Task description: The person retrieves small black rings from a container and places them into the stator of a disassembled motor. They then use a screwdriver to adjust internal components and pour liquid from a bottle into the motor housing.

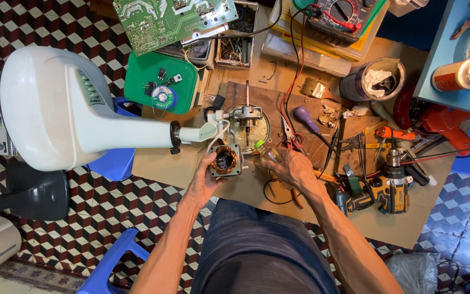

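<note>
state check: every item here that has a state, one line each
left hand: gripping the motor stator
motor stator: held up, bore empty, copper windings exposed
right hand: closed around a small clear bottle
small clear bottle: tilted, green tip toward the stator
fan body: lying on its side, motor end stripped
rotor and shaft: out of the stator, lying on the board
cordless drill: lying idle
multimeter: leads attached

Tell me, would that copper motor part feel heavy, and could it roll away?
The motor part probably feels heavy for its size: it looks like metal packed with copper windings. It likely won't roll, since its frame is squarish. The left hand holds it from below, and white wires tie it to the fan body, so it can't be pulled far.
</note>
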